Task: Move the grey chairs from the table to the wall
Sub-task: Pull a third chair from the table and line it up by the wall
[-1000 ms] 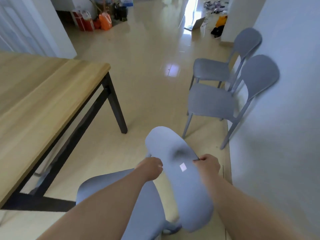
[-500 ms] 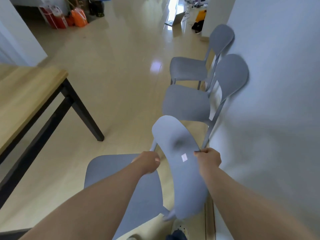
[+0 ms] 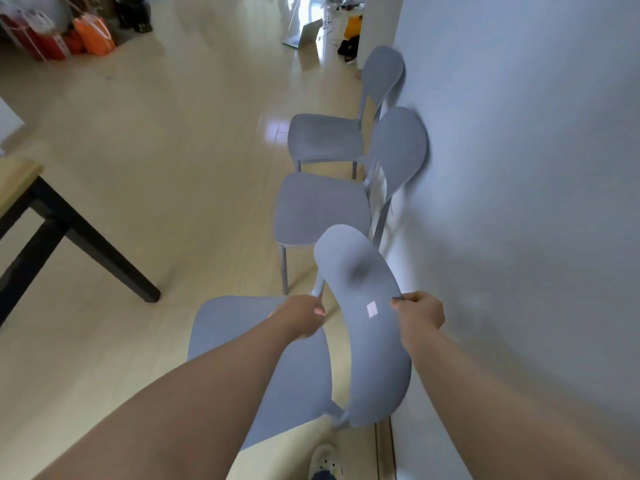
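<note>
Since a second ago the carried grey chair [image 3: 363,327] has travelled away from the table and up beside the wall, and the table has slid off to the left edge of the view, with only its corner left showing. The chair is gripped by its backrest, which curves toward the camera with a small white sticker [image 3: 371,309] on its rear face. The left hand [image 3: 300,315] is closed around the backrest's left edge and the right hand [image 3: 420,309] is clamped on its right edge, fingers curled tight in both. Its seat lies below the left forearm, and whether its legs touch the floor cannot be told.

Just ahead, a second grey chair [image 3: 322,206] stands with its backrest against the white wall [image 3: 536,168], and a third grey chair [image 3: 325,136] stands beyond it in the same line. The held chair's backrest top overlaps the second chair's seat in view.

The wooden table [image 3: 20,174] with its black leg is well apart on the left. An orange bag [image 3: 95,36] and red items sit at the far end of the glossy floor [image 3: 173,168]. A shoe [image 3: 325,462] shows at the bottom edge.
</note>
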`<state>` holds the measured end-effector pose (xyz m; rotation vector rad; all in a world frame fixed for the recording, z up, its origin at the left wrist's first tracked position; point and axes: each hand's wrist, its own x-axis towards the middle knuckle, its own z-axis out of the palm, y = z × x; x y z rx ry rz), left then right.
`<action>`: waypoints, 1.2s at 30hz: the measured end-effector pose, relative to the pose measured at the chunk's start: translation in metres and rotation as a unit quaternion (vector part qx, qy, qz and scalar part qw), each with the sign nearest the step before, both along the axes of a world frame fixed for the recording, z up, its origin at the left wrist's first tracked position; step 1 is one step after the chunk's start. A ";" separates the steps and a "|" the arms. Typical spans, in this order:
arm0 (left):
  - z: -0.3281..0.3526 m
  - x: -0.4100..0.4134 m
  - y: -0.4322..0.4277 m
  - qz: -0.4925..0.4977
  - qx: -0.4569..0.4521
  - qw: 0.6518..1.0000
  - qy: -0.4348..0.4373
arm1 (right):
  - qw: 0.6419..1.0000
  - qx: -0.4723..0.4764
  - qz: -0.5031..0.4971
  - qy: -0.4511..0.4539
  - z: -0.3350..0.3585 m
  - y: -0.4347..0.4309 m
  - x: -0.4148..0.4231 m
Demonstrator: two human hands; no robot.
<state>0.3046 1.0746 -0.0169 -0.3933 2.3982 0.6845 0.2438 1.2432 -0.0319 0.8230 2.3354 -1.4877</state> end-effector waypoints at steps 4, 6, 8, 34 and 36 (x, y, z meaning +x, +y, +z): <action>0.007 -0.011 0.018 -0.019 -0.005 1.000 -0.001 | 0.999 0.024 -0.024 0.003 0.004 0.025 -0.010; 0.010 -0.016 0.024 -0.023 -0.012 1.000 -0.001 | 0.998 0.039 -0.046 0.007 0.005 0.042 -0.014; 0.010 -0.018 0.029 -0.027 -0.016 1.000 -0.001 | 0.997 0.036 -0.062 0.012 0.006 0.057 -0.013; 0.009 0.058 0.049 -0.078 0.040 0.996 0.023 | 0.987 0.126 -0.079 -0.058 -0.011 0.081 0.090; 0.008 0.074 0.042 -0.056 0.062 0.996 0.029 | 0.985 0.137 -0.094 -0.044 -0.009 0.079 0.100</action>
